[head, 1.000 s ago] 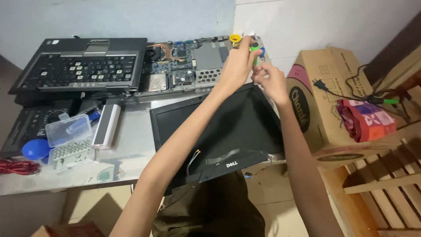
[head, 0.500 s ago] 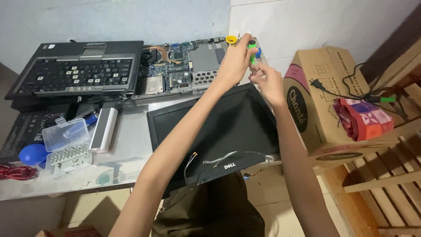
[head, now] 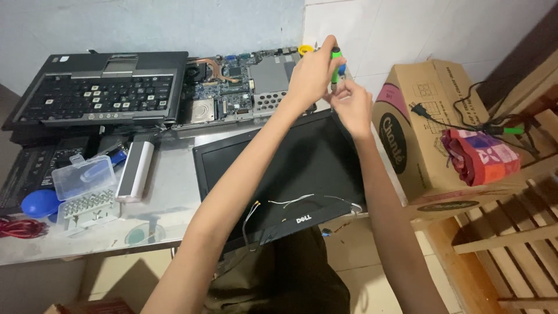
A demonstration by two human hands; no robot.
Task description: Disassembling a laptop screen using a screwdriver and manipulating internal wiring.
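My left hand (head: 311, 72) grips a green-handled screwdriver (head: 336, 63), held upright above the far right corner of a black laptop screen panel (head: 302, 168). My right hand (head: 351, 104) sits just below and to the right of it, fingers pinched at the tool's lower end near that corner. The panel lies flat on the metal table (head: 168, 197) with thin loose wires trailing at its near edge. Behind the hands lies an opened laptop base with its bare motherboard (head: 232, 87).
A black keyboard deck (head: 96, 93) lies at the back left. A clear screwdriver-bit case (head: 84, 192), a silver bar-shaped part (head: 135, 171) and a blue round object (head: 38, 203) sit at the left. A cardboard box (head: 430, 134) with cables and cloth stands right, beside wooden slats (head: 511, 244).
Both hands have shifted slightly left and lower in view with the screwdriver. My right hand's fingers have closed in under the tool's lower end.
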